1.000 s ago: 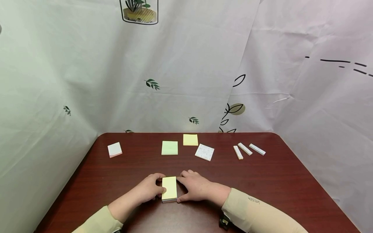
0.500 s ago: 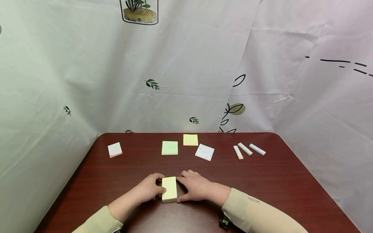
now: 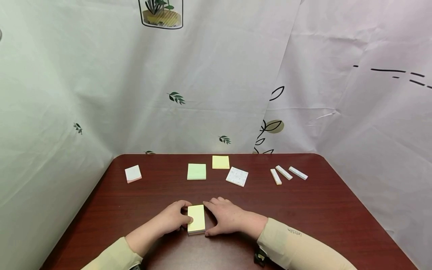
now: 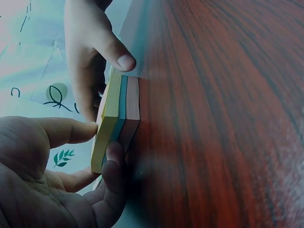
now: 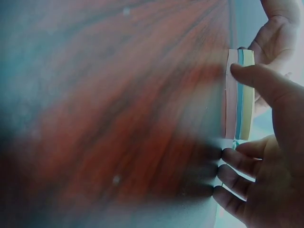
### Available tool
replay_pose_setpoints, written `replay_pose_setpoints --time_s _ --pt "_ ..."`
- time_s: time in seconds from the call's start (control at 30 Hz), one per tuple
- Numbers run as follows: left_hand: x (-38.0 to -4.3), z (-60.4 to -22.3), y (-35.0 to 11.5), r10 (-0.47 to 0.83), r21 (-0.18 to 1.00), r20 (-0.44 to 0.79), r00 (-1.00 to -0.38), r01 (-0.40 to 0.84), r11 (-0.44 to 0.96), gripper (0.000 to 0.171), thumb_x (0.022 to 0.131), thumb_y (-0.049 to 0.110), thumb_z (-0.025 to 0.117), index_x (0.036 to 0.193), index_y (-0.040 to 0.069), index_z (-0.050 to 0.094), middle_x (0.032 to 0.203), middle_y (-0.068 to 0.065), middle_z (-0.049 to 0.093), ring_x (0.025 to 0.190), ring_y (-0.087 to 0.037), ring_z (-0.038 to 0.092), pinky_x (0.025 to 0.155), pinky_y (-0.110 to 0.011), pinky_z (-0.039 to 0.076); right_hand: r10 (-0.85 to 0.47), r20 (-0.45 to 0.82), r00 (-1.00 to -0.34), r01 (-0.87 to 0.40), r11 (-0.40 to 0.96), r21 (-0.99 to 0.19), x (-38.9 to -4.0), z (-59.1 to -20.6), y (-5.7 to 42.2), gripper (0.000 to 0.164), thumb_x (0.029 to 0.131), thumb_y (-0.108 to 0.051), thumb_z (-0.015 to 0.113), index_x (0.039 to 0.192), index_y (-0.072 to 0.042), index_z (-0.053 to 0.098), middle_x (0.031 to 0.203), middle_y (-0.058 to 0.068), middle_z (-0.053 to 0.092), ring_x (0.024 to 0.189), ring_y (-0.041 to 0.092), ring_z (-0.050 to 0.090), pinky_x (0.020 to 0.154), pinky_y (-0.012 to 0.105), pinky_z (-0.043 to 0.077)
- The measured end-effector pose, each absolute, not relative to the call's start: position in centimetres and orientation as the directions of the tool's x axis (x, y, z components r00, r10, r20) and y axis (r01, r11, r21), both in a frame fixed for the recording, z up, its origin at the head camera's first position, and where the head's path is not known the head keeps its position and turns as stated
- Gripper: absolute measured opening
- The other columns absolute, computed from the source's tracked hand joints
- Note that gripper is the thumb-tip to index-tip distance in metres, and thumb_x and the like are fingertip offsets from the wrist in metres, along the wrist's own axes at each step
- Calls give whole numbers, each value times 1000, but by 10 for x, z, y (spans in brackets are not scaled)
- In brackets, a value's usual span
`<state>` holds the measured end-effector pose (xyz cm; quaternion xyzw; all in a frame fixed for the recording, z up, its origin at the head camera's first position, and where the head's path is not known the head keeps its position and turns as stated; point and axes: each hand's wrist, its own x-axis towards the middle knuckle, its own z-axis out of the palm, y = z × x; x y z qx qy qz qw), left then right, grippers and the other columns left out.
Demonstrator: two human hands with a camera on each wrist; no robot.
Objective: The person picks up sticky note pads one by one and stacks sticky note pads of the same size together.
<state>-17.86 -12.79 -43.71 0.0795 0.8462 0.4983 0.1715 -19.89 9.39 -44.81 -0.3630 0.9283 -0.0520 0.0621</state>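
A stack of sticky note pads (image 3: 196, 218), yellow over blue over pink, rests on the table near its front. My left hand (image 3: 171, 219) grips its left side, thumb on the yellow top and the other fingers curled against the edge, as the left wrist view shows. On the opposite side my right hand (image 3: 225, 216) holds the stack between thumb and forefinger, the thumb at the near right corner and the forefinger at the far right corner. In the right wrist view the right thumb (image 5: 244, 72) overlaps the pink and blue layers. Its remaining fingers (image 5: 232, 178) touch down beyond the stack.
Along the back of the dark red table (image 3: 162, 191) lie a white pad (image 3: 133, 173), a green pad (image 3: 196, 171), a yellow pad (image 3: 221, 162) and a patterned white pad (image 3: 237, 176). Three narrow strips (image 3: 284, 172) lie at back right. A printed curtain (image 3: 202, 75) hangs behind.
The tip of my right forefinger has shifted slightly left at the stack's far corner. Both hands and the stack otherwise stay in place.
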Motion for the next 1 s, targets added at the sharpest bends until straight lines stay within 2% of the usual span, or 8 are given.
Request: replay_pose_setpoints --time_s 0.17,0.33,1.0 --pt "-180 -438 -128 310 865 -212 -927 -30 502 46 79 2 70 121 -9 55 103 -14 55 62 -19 60 52 -33 46 -682 -65 -728 -661 725 -195 -199 -447 95 93 79 -65 70 150 -13 41 128 -2 55 111 15 50 97 34 43" --pt "-181 -438 -128 322 866 -216 -922 -28 500 47 79 2 69 122 -9 55 102 -13 56 62 -20 60 52 -33 46 -693 -49 -720 -670 711 -215 -199 -448 96 87 82 -68 65 149 -16 43 125 -3 56 109 14 51 96 33 43" --pt "-181 -440 -129 302 867 -216 -928 -39 497 45 81 4 71 121 -8 55 104 -13 56 64 -19 61 54 -34 47 -693 -79 -717 -673 717 -180 -199 -445 95 82 85 -68 62 148 -18 46 121 -4 55 105 13 51 93 32 44"
